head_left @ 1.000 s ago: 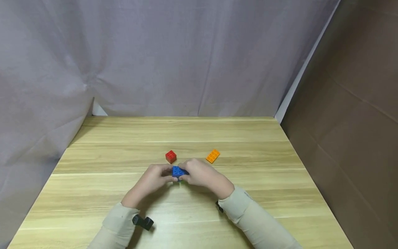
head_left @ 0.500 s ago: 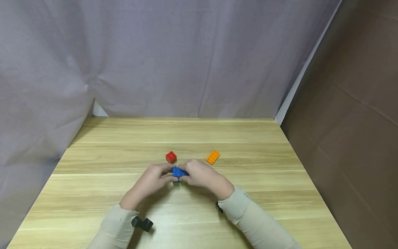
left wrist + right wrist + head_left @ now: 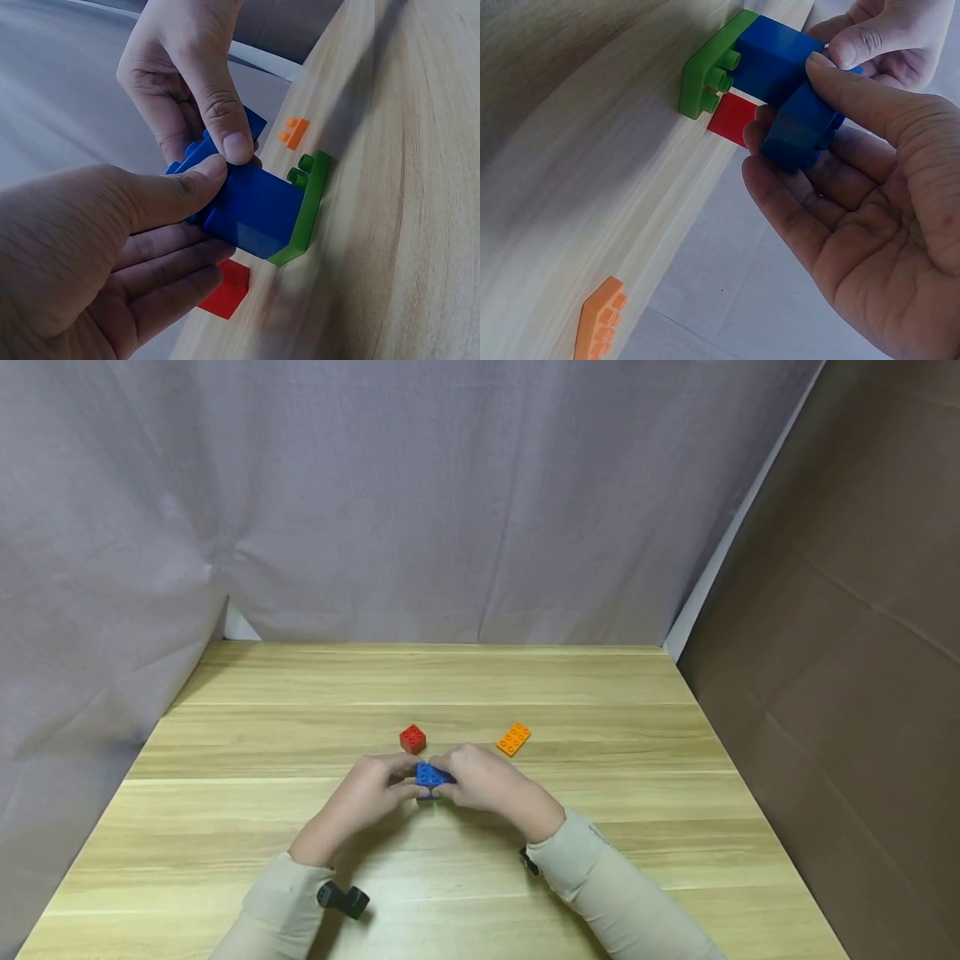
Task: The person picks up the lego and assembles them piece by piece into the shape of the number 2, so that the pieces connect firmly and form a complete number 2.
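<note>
While the left hand point(image 3: 377, 781) faces the right hand point(image 3: 482, 778), both pinch blue bricks point(image 3: 256, 206).

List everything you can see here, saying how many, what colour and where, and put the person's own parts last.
blue bricks: at least two, blue, between the hands, one on top of the other
green plate: one, green, under the lower blue brick
red brick: one, red, on the table beyond the hands
orange plate: one, orange, right of the red brick
table: one, pale wood colour, under the work
cloth: count unclear, grey, behind and left; brown sheet at right
wrist devices: two, black, at the sleeves
sleeves: two, beige, on both arms
left-hand fingers: one set, bare, holding the blue bricks
right-hand fingers: one set, bare, likewise
</note>
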Demonstrator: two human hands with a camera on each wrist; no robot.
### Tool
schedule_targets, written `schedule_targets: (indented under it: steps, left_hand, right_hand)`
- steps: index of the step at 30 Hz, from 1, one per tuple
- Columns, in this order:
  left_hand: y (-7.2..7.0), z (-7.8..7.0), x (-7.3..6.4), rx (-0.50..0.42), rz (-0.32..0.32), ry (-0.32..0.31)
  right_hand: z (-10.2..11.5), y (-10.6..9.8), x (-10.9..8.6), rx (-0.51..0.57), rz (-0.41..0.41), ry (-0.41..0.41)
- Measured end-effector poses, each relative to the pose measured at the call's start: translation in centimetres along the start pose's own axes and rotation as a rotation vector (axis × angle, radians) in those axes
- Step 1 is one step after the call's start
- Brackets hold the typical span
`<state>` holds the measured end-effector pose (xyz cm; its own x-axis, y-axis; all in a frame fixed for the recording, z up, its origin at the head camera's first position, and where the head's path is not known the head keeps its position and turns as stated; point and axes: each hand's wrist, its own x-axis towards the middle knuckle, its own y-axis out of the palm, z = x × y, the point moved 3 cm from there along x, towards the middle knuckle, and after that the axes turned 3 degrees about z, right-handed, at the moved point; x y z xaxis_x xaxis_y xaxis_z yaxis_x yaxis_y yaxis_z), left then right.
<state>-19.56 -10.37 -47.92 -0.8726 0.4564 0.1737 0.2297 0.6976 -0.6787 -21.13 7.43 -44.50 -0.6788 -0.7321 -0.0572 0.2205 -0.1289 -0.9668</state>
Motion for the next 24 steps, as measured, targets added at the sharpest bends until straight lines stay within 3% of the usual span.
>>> schedule_targets:
  steps: [10,24]
  left_hand:
    - [0.02,0.19,-0.03,-0.024,0.005,-0.013]
    - [-0.03,0.17,-0.04,-0.037,0.006,-0.048]
  right_hand:
    - [0.04,-0.08,0.04,0.019,0.014,0.027]
    - [0.02,0.00,0.08,0.001,0.002,-0.015]
